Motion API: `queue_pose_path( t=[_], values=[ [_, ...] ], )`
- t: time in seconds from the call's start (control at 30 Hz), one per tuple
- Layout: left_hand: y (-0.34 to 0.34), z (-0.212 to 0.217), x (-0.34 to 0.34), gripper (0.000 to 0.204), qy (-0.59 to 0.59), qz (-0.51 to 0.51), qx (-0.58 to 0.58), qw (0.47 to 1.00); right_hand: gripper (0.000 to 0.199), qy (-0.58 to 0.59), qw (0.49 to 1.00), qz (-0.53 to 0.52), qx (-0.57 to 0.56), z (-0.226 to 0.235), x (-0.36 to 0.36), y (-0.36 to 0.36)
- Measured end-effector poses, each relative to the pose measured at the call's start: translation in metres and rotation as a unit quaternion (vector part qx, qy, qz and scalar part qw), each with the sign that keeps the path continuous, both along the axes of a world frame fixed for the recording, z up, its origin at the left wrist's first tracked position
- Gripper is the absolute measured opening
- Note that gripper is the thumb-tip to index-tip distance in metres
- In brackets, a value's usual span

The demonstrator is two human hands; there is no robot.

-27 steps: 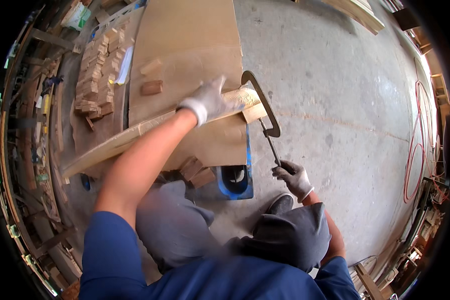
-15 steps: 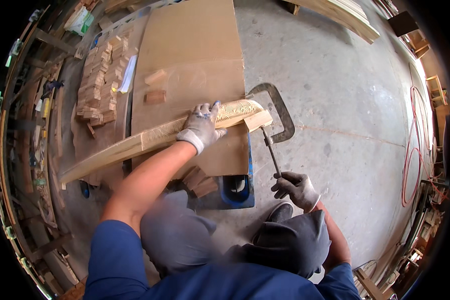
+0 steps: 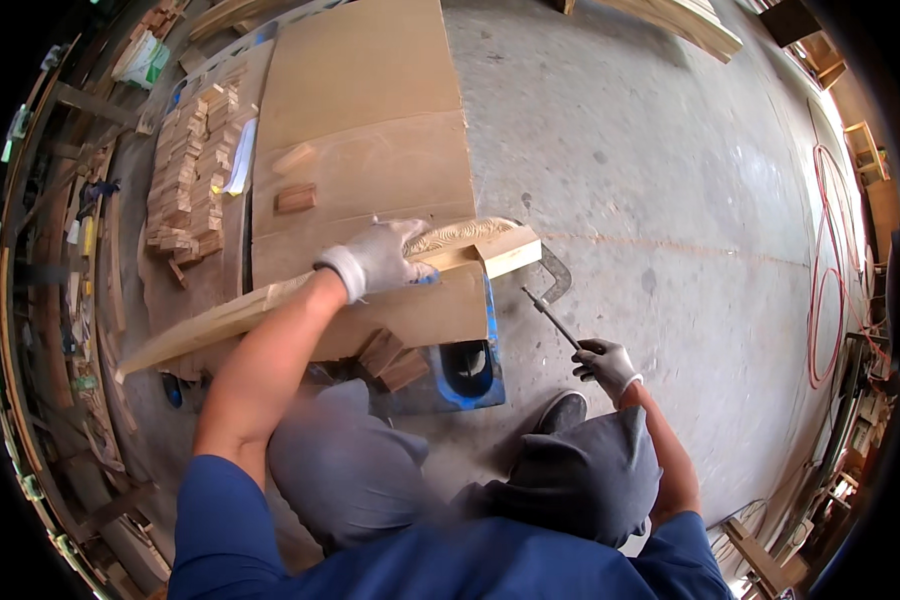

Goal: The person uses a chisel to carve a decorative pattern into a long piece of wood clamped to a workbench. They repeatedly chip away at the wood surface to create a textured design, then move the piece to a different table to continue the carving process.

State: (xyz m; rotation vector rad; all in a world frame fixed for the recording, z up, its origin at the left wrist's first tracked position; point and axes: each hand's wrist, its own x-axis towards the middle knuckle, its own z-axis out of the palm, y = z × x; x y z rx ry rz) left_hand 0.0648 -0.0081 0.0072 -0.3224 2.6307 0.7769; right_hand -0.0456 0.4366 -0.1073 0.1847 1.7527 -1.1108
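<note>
A long, curved wooden board with carved ring patterns lies across the cardboard. My left hand, in a pale work glove, grips it across its width, fingers on the far side and thumb on the near side. At the board's right end a small wooden block rests against it. My gloved right hand is closed around the screw handle of a metal C-clamp. The screw tip stands apart from the block, and the clamp's far jaw is partly hidden behind the board.
Cardboard covers a blue pallet. Many small wood blocks are stacked at left; a brown block lies beyond the board and several dark ones nearer me. A red hose hangs at right. Long timber lies at the top.
The clamp's screw tip has come away from the block, and its frame has swung lower beside the board's end. My left hand has shifted left along the board; my right still holds the handle.
</note>
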Motion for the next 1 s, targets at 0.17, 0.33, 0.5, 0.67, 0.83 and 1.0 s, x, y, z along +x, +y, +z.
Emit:
queue_pose_path(
  t=[0.17,0.33,0.5,0.67,0.83,1.0],
  values=[
    [-0.030,-0.018,-0.004,0.049,-0.120,0.000,0.206,0.971,0.055,0.251,0.923,0.248,0.152,-0.019,-0.004,-0.005],
    [0.015,-0.019,0.001,0.048,-0.280,-0.016,0.165,0.945,0.055,0.381,0.878,0.277,0.083,0.032,0.007,-0.046],
    [0.015,-0.029,0.003,0.051,-0.234,-0.084,0.154,0.956,0.043,0.162,0.966,0.200,-0.020,0.039,0.023,-0.068],
    [0.017,-0.024,0.006,0.051,-0.218,-0.005,0.138,0.966,0.040,0.005,0.986,0.138,-0.093,0.047,0.038,-0.087],
    [0.017,-0.033,0.013,0.049,-0.131,-0.012,0.095,0.987,0.045,-0.038,0.981,0.082,-0.173,0.054,0.030,-0.102],
    [0.029,-0.002,-0.001,0.052,-0.153,-0.040,0.015,0.987,0.037,-0.054,0.979,0.032,-0.192,0.047,0.022,-0.125]
  ],
)
